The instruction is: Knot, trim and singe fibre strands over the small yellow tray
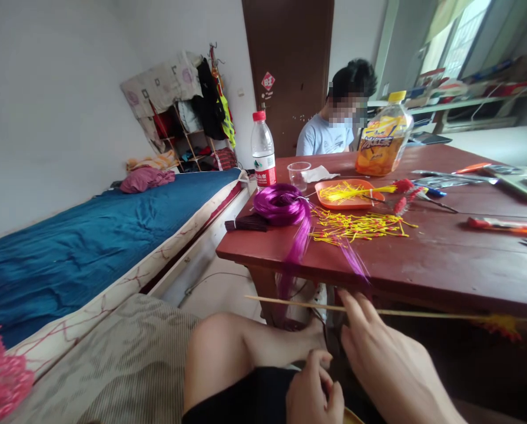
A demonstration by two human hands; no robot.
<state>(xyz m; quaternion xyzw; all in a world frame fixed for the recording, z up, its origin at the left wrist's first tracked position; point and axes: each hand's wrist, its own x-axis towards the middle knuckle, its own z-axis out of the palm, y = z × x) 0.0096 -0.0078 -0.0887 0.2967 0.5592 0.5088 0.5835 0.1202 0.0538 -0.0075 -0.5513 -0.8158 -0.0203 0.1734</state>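
Observation:
My right hand is below the table's front edge, its fingers closed around a thin bamboo stick. The stick lies nearly level, and a yellow and red tuft shows at its right part. Lower, over my lap, my left hand is curled with its fingers bent in; whatever it may hold is hidden. Just above my right fingertips, a few purple strands hang over the table edge. A coil of shiny purple filament rests on the table, its loose end drooping off the edge.
Yellow stems with red tips lie on the red-brown table, before an orange tray. Behind are a red-capped bottle, a plastic cup and a drink bottle. A person sits opposite. A bed stands left.

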